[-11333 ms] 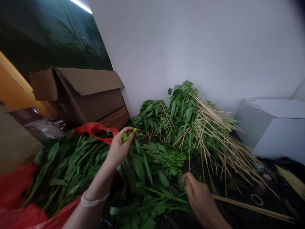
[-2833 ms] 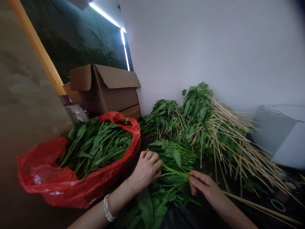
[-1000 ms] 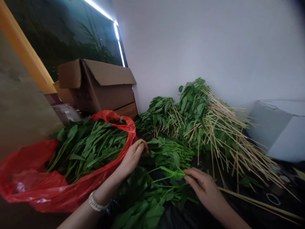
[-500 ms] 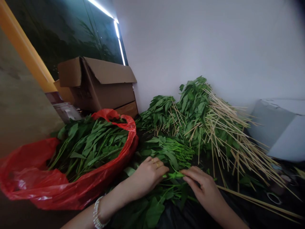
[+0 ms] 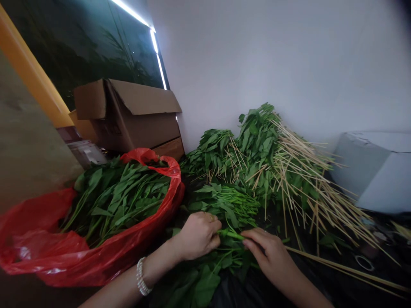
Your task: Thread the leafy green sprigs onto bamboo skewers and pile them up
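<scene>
Between my two hands runs a bright green leafy stem [image 5: 230, 234], which looks like water spinach. My left hand [image 5: 199, 236], wearing a ring and a beaded bracelet, is closed on its left end, with the fingers curled in. The thumb and fingertips of my right hand [image 5: 268, 248] pinch its right end. Just behind lies a bunch of trimmed green stems [image 5: 240, 203]. Loose broad leaves [image 5: 205, 282] spread beneath and in front of my hands, over black plastic. Long thin bamboo skewers [image 5: 353, 273] lie to the right of my right hand.
On the left a red plastic bag [image 5: 176, 188] is full of leafy greens. Skewered greens [image 5: 260, 132] are heaped against the wall, their sticks [image 5: 314, 179] pointing right. A cardboard box [image 5: 144, 128] stands behind the bag, a white box [image 5: 385, 175] at right.
My left hand has turned and drawn slightly left, so more of the stem shows between the hands. My right hand keeps its pinch. The view has shifted a little.
</scene>
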Demonstrator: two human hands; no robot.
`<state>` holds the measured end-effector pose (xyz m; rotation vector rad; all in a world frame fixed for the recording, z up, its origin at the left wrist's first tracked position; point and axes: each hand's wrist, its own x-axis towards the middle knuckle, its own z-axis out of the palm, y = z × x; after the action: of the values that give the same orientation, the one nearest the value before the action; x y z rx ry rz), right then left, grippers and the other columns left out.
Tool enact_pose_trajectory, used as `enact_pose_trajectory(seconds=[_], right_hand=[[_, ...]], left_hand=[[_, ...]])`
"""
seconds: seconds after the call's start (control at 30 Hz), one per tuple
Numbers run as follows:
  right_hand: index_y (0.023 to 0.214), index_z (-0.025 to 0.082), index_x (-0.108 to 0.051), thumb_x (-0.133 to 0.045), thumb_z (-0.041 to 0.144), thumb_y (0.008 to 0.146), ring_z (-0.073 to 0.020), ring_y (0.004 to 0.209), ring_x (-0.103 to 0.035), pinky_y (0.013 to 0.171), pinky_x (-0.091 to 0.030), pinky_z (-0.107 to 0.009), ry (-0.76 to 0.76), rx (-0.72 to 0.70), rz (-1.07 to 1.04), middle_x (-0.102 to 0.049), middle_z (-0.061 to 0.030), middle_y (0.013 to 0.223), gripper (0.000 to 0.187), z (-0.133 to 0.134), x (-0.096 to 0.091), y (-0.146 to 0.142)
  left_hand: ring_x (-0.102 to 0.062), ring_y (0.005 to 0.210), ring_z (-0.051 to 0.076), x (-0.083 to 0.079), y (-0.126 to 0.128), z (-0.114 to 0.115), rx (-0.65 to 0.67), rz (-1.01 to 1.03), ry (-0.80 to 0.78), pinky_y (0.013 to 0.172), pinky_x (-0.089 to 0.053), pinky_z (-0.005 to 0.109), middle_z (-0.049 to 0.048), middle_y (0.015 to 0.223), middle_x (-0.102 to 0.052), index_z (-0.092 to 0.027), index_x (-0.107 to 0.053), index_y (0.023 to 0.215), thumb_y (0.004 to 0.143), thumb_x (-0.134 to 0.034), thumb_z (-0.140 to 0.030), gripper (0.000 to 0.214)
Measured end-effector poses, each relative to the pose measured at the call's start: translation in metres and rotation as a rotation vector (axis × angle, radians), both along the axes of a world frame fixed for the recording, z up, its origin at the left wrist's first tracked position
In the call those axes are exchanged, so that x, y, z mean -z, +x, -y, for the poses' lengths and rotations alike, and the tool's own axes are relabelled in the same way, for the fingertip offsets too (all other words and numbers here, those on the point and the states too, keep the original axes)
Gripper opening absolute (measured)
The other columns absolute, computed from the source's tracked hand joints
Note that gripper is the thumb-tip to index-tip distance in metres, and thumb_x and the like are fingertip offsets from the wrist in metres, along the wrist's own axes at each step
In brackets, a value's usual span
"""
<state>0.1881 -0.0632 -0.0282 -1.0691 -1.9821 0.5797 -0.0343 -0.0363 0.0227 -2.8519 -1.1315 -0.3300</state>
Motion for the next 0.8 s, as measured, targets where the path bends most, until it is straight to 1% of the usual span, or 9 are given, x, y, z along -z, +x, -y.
enact_pose_trajectory(seconds=[0.1,0.2,0.27,0.33,0.4,0.47,0.53,0.63,0.8], right_hand=[[0.093,0.021,-0.067,-0.043,0.027,0.095,-0.0165,0.07,-0.062,0.067,-0.046,-0.028,-0.045,-0.018,-0.034,-0.065,-0.0011,0.073,0.025,0.0,-0.004,-0.003],[0.088,0.02,-0.065,-0.041,0.03,0.095,-0.0157,0.065,-0.061,0.065,-0.045,-0.027,-0.052,0.017,-0.052,-0.063,-0.0002,0.067,0.028,-0.001,-0.006,0.0],[0.085,0.021,-0.065,-0.041,0.032,0.095,-0.016,0.063,-0.061,0.063,-0.045,-0.027,-0.044,0.061,-0.049,-0.062,0.0,0.066,0.028,-0.001,-0.005,0.004],[0.085,0.021,-0.064,-0.042,0.033,0.094,-0.0163,0.063,-0.061,0.062,-0.045,-0.027,-0.044,0.094,-0.047,-0.062,0.0,0.065,0.027,-0.001,-0.004,0.007],[0.086,0.021,-0.065,-0.043,0.033,0.094,-0.0166,0.064,-0.062,0.062,-0.046,-0.027,-0.039,0.101,-0.043,-0.064,-0.0005,0.067,0.026,-0.001,-0.005,0.006],[0.088,0.021,-0.064,-0.043,0.033,0.094,-0.0173,0.068,-0.064,0.065,-0.047,-0.027,-0.022,0.09,-0.037,-0.067,-0.0018,0.072,0.025,0.0,-0.005,0.004],[0.089,0.022,-0.064,-0.043,0.032,0.094,-0.0181,0.075,-0.065,0.07,-0.048,-0.027,-0.005,0.078,-0.035,-0.069,-0.0033,0.08,0.024,0.001,-0.005,0.002],[0.089,0.021,-0.062,-0.042,0.03,0.094,-0.0184,0.082,-0.065,0.075,-0.048,-0.028,-0.004,0.065,-0.024,-0.069,-0.0045,0.087,0.022,0.002,-0.004,0.001],[0.088,0.021,-0.059,-0.039,0.027,0.095,-0.0182,0.08,-0.063,0.074,-0.046,-0.029,-0.002,0.057,0.001,-0.066,-0.0041,0.084,0.022,0.004,-0.004,0.0]], left_hand=[[-0.037,0.056,0.012,0.006,0.003,-0.005,-0.142,0.411,-0.306,0.056,-0.03,0.026,-0.0036,0.059,-0.038,-0.019,-0.034,0.059,0.074,-0.043,-0.014,0.018],[-0.026,0.05,0.01,0.007,0.002,-0.019,-0.327,0.892,-0.565,0.048,-0.023,0.024,-0.0059,0.053,-0.026,-0.021,-0.029,0.056,0.076,-0.041,-0.024,0.023],[-0.021,0.048,0.01,0.0,-0.003,-0.028,-0.416,1.079,-0.566,0.046,-0.021,0.023,-0.0067,0.053,-0.023,-0.022,-0.027,0.058,0.08,-0.035,-0.03,0.024],[-0.023,0.049,0.011,-0.009,-0.008,-0.03,-0.433,1.128,-0.51,0.047,-0.024,0.023,-0.0066,0.055,-0.024,-0.022,-0.029,0.062,0.086,-0.03,-0.032,0.026],[-0.033,0.054,0.012,-0.017,-0.009,-0.024,-0.376,1.063,-0.476,0.052,-0.032,0.023,-0.0053,0.059,-0.034,-0.02,-0.039,0.068,0.091,-0.033,-0.037,0.029],[-0.045,0.065,0.014,-0.022,-0.005,-0.011,-0.262,0.873,-0.422,0.062,-0.038,0.024,-0.0017,0.069,-0.048,-0.018,-0.05,0.079,0.094,-0.039,-0.038,0.027],[-0.051,0.078,0.016,-0.021,0.003,0.001,-0.133,0.648,-0.306,0.072,-0.041,0.027,0.0024,0.083,-0.058,-0.018,-0.056,0.088,0.095,-0.042,-0.032,0.021],[-0.051,0.087,0.018,-0.013,0.012,0.009,0.002,0.383,-0.089,0.083,-0.04,0.031,0.0044,0.094,-0.064,-0.019,-0.058,0.093,0.097,-0.043,-0.021,0.017],[-0.05,0.083,0.018,0.004,0.016,0.003,0.046,0.096,0.1,0.078,-0.039,0.032,0.0034,0.089,-0.065,-0.018,-0.06,0.097,0.097,-0.045,-0.021,0.014]])
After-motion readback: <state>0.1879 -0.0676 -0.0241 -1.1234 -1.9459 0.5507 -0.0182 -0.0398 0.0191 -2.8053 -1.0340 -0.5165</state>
